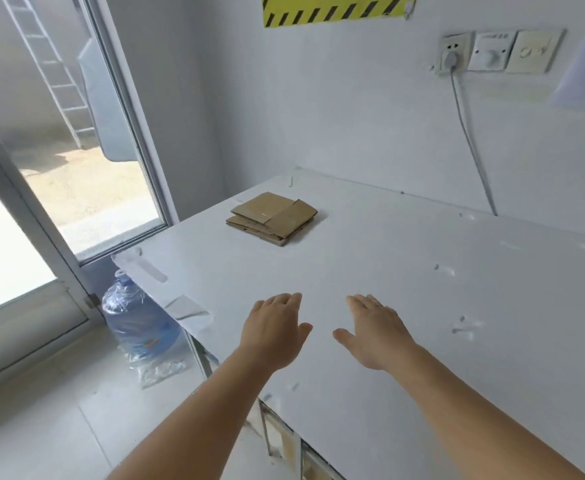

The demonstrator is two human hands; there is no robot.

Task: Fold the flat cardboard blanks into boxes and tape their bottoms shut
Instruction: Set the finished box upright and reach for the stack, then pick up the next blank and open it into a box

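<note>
Several flat cardboard blanks (273, 217) stacked on white tabletop (405, 271), far side, toward left corner near wall. Left hand (273, 329) and right hand (376, 332) palms down over near part of tabletop, fingers straight, holding nothing, well apart from stack. Water jug (135, 317) on floor beside tabletop, by glass door (76, 161). Wall socket (454, 53) with plugged cable.

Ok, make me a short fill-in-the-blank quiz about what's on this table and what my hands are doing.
1. The flat brown cardboard blanks lie stacked on the white ____.
2. The left hand and right hand both hold ____.
3. The clear blue plastic water jug stands on the ____.

Missing words: table; nothing; floor
</note>
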